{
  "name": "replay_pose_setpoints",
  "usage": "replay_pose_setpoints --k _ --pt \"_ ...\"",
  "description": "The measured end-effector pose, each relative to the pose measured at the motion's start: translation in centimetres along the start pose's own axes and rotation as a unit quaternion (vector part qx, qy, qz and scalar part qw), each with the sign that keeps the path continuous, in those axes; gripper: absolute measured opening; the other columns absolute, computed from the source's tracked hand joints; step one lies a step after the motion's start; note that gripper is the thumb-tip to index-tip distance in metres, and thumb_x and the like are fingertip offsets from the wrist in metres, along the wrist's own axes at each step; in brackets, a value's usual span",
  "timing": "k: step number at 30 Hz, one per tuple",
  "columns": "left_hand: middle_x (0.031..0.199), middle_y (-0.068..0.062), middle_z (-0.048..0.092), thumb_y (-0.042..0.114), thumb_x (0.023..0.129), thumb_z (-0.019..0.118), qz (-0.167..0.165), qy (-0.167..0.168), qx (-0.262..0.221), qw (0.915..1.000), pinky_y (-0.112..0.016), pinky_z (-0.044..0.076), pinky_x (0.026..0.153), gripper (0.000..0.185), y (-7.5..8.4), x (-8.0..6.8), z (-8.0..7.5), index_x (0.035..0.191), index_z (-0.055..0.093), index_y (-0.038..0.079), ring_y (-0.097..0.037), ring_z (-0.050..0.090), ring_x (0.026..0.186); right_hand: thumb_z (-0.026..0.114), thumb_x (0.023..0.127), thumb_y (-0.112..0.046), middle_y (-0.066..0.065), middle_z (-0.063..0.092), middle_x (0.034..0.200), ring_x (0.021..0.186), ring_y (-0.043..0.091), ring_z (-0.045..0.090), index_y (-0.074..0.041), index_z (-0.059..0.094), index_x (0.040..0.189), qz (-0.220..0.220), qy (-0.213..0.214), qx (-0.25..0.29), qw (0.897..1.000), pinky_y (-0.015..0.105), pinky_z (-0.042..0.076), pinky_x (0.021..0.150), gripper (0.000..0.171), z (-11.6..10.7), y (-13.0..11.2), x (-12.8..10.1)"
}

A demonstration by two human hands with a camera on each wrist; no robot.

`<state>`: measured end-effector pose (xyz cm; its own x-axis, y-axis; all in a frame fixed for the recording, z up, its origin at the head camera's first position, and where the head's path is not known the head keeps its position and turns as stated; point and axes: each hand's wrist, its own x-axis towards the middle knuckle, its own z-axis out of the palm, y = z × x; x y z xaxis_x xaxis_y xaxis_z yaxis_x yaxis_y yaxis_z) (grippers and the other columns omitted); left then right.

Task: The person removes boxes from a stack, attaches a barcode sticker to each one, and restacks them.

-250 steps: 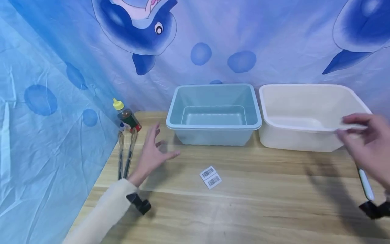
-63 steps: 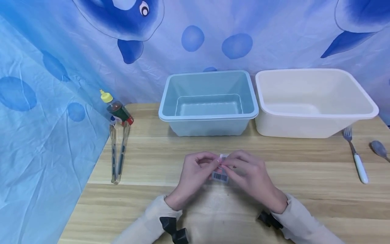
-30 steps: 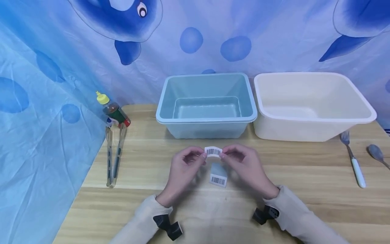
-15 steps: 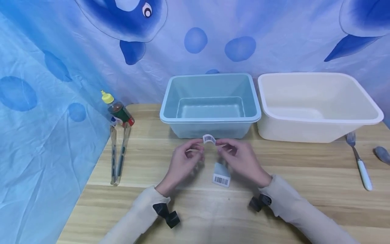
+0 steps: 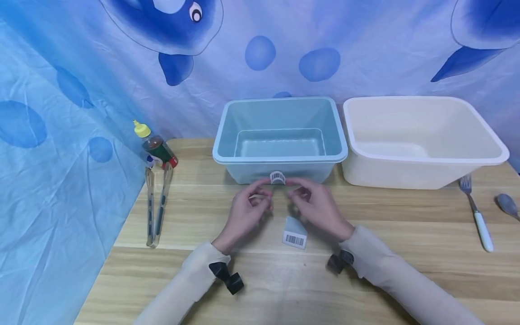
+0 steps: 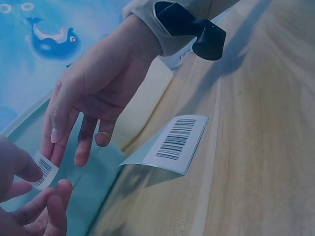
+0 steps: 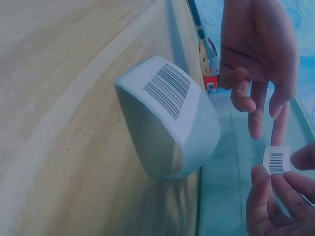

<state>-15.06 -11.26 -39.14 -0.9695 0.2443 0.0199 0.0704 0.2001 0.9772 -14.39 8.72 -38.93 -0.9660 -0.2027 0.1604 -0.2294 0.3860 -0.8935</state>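
A small white barcode sticker (image 5: 278,177) bows between my two index fingertips, in front of the light blue bin (image 5: 280,160); whether it touches the wall I cannot tell. The index finger of my left hand (image 5: 245,211) reaches out straight to the sticker's left end. My right hand (image 5: 321,206) meets the other end likewise. Both thumbs stand off from the sticker, as the right wrist view shows for the left one. Below the hands, a curled backing sheet (image 7: 204,130) rests on the table, carrying another barcode sticker (image 6: 177,140).
To the right of the blue bin stands a white bin (image 5: 418,174). A fork (image 5: 481,230) and a spoon (image 5: 506,204) lie at the right. Tongs (image 5: 160,212) and a yellow-capped bottle (image 5: 156,146) are at the left, by the blue curtain (image 5: 53,194).
The sticker was peeled from its backing sheet, which stays on the table. Both hands have carried it forward to the blue bin's front, and the thumbs have come off its ends.
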Motion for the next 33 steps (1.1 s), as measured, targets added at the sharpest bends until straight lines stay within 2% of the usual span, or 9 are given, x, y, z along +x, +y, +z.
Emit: replay_pose_setpoints --k 4,7,16,22,26,29,33 --pt "0.108 -0.026 0.064 -0.004 0.089 0.059 -0.005 0.0 0.006 1.0 -0.031 0.05 0.044 0.05 -0.1 0.3 0.0 0.136 0.053 0.012 -0.041 0.068 0.077 0.061 0.089 -0.002 0.021 0.069 0.109 0.078 0.033 0.069 -0.005 0.061 0.126 -0.012 0.0 0.008 1.0 0.027 0.056 0.055 0.037 0.3 0.3 0.3" --pt "0.108 -0.024 0.065 -0.003 0.089 0.06 -0.008 0.002 0.009 0.9999 -0.03 0.049 0.043 0.05 -0.4 0.6 0.1 0.136 0.053 0.012 -0.039 0.069 0.076 0.062 0.088 0.001 0.023 0.067 0.114 0.079 0.033 0.07 -0.003 0.06 0.126 -0.021 0.002 0.011 1.0 0.025 0.056 0.058 0.038 0.4 0.6 0.4" --pt "0.111 -0.025 0.063 -0.003 0.09 0.059 -0.004 0.004 0.007 1.0 -0.021 0.044 0.042 0.05 -0.5 1.0 0.4 0.137 0.051 0.011 -0.041 0.068 0.076 0.067 0.086 -0.003 0.015 0.067 0.118 0.081 0.018 0.07 -0.007 0.062 0.125 -0.031 0.025 -0.05 0.998 0.024 0.056 0.067 0.04 0.1 0.7 0.8" --pt "0.112 -0.025 0.063 -0.003 0.09 0.06 -0.005 0.007 0.005 0.9999 -0.021 0.044 0.043 0.052 -0.5 1.1 0.4 0.139 0.049 0.011 -0.04 0.069 0.076 0.066 0.086 -0.001 0.018 0.068 0.116 0.078 0.022 0.071 -0.005 0.061 0.126 -0.032 0.027 -0.041 0.998 0.024 0.055 0.06 0.04 0.0 0.9 1.0" --pt "0.114 -0.026 0.062 -0.003 0.09 0.059 -0.015 0.008 0.001 0.9999 -0.02 0.043 0.042 0.052 -0.5 1.1 0.4 0.139 0.048 0.01 -0.044 0.068 0.079 0.067 0.086 -0.002 0.017 0.067 0.118 0.081 0.022 0.072 -0.005 0.061 0.125 -0.031 0.034 -0.046 0.998 0.023 0.056 0.063 0.04 0.0 0.9 1.1" --pt "0.114 -0.028 0.062 -0.004 0.09 0.058 -0.023 0.006 0.003 0.9997 -0.019 0.043 0.042 0.053 0.2 0.9 0.4 0.14 0.046 0.007 -0.047 0.067 0.081 0.067 0.086 -0.001 0.018 0.068 0.117 0.082 0.023 0.072 -0.005 0.061 0.125 -0.032 0.035 -0.045 0.998 0.024 0.056 0.063 0.04 0.0 1.0 1.1" --pt "0.113 -0.029 0.062 -0.007 0.089 0.057 -0.026 0.0 0.011 0.9996 -0.019 0.045 0.044 0.054 1.5 0.5 0.4 0.141 0.043 0.001 -0.049 0.065 0.081 0.065 0.086 0.001 0.021 0.069 0.112 0.079 0.026 0.072 -0.004 0.061 0.126 -0.03 0.031 -0.033 0.999 0.024 0.055 0.056 0.041 0.0 1.1 1.0"
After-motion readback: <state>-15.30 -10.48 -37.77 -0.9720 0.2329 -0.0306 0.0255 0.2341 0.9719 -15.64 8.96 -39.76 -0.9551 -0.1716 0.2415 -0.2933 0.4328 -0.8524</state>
